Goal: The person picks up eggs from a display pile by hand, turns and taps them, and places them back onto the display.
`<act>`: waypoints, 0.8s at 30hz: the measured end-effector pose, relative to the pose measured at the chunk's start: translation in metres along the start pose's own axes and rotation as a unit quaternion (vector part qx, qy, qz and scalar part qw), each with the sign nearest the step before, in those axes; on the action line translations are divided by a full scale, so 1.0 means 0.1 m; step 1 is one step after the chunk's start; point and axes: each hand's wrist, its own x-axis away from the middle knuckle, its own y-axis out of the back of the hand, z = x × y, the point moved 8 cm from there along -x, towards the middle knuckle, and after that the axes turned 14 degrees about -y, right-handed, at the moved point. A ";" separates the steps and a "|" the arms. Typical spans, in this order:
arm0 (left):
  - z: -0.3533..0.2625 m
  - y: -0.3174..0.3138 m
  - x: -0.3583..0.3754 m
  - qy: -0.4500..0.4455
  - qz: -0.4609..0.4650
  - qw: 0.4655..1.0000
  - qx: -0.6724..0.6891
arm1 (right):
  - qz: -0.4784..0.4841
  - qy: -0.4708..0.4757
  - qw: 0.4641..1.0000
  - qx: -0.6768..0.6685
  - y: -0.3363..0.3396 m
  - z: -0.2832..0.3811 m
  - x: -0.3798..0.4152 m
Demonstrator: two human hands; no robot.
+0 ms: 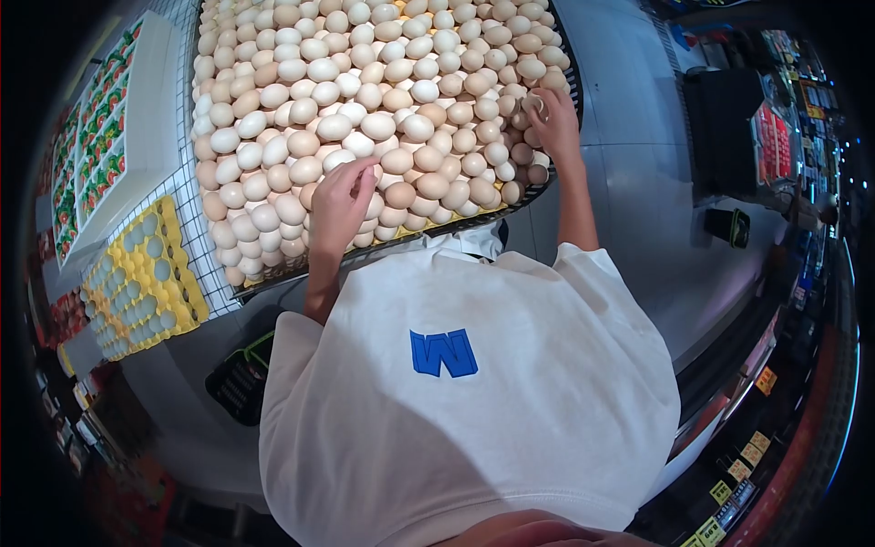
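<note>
A broad layer of white and brown eggs [374,91] fills a black-rimmed display bin in front of me. My left hand [341,202] is over the near edge of the eggs, its fingers drawn together in a pinch. Whether anything lies between those fingertips is hidden. At the bin's right side, my right hand [556,120] has its thumb and fingers curled round an egg [532,104]. Shaded eggs lie lower beneath that hand, in the near right corner.
The bin's black rim [474,221] runs close to my body. To the left are a yellow tray of pale eggs [146,278] on a white wire grid and white boxes with red and green print [96,137]. Grey floor [629,118] lies to the right, with shelves beyond.
</note>
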 end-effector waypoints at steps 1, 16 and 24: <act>0.01 -0.01 0.00 0.002 0.000 1.000 -0.001 | -0.046 0.059 0.997 -0.026 0.03 0.26 0.07; 0.19 0.00 0.13 0.027 -0.015 0.999 0.014 | 0.212 0.218 0.949 -0.085 -1.09 2.07 0.40; 0.16 -0.02 0.10 0.020 -0.015 0.999 0.023 | 0.188 0.121 0.945 -0.240 -0.96 1.82 0.26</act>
